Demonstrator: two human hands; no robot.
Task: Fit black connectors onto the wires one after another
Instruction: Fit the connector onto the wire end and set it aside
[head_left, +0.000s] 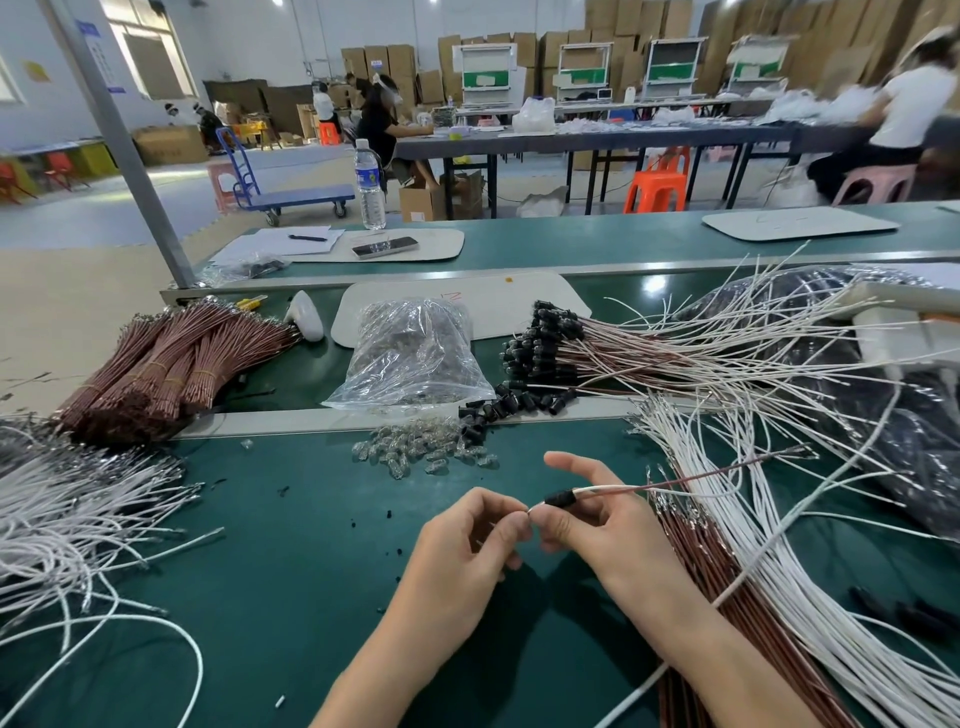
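Near the front edge of the bench (260, 571), the right hand (597, 525) has its grip closed on a black connector (560, 499). A white and a brown wire (675, 486) run out of it toward the right. The left hand (467, 545) pinches a small shiny tip (528, 512) at the connector's front. A pile of finished wires (545, 348) lies toward the far edge. Large heaps of bare wires (779, 597) and some loose connectors (514, 405) are waiting, so I judge that much work is left.
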